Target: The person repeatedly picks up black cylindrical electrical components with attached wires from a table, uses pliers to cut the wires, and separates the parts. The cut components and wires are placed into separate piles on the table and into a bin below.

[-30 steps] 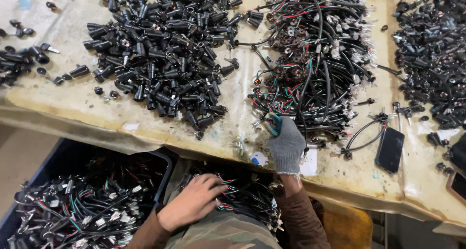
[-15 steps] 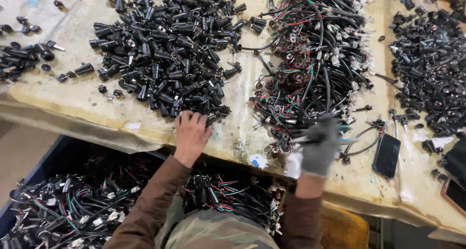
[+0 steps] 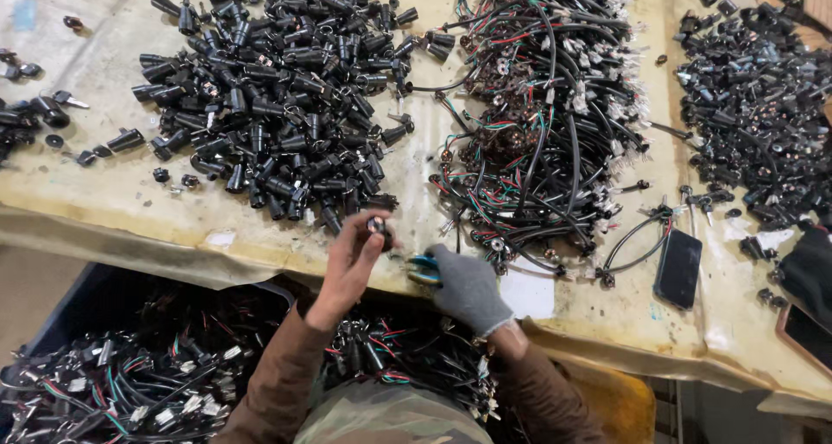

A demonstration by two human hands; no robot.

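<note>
bare left hand [image 3: 351,255] pinching black connector [image 3: 378,228], gloved right hand [image 3: 466,286] gripping blue-handled tool [image 3: 422,269]

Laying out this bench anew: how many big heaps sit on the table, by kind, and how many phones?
Big heaps of black plastic parts: 2
Heap of tangled black, red and green wires: 1
Flat black phone: 1
Total: 4

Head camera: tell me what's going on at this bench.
A person sits at a worn table. The bare left hand pinches a small black cylindrical part in its fingers; the grey-gloved right hand holds a blue-handled tool beside it. A heap of black parts and a tangle of wired pieces lie ahead.
</note>
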